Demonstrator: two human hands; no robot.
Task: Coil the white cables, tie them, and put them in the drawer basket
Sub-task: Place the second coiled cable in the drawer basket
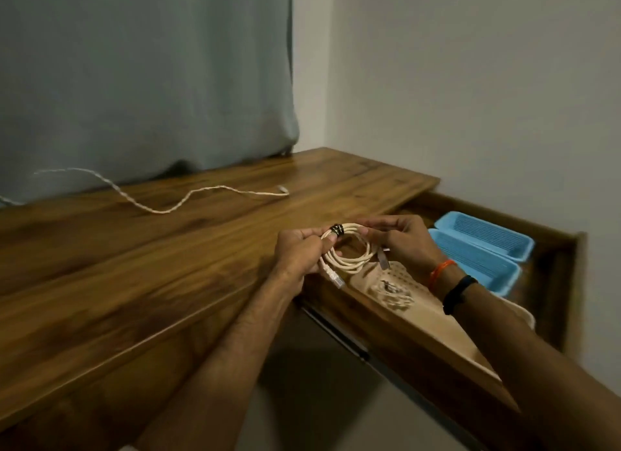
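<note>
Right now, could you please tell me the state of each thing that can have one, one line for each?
Coiled cable: wound in loops, a dark tie wrapped around its top, held above the drawer.
Loose cable: uncoiled, lying on the desk.
Drawer: open.
Blue baskets: in the drawer, nothing visible inside.
Left hand: holding the coil.
Right hand: holding the coil.
</note>
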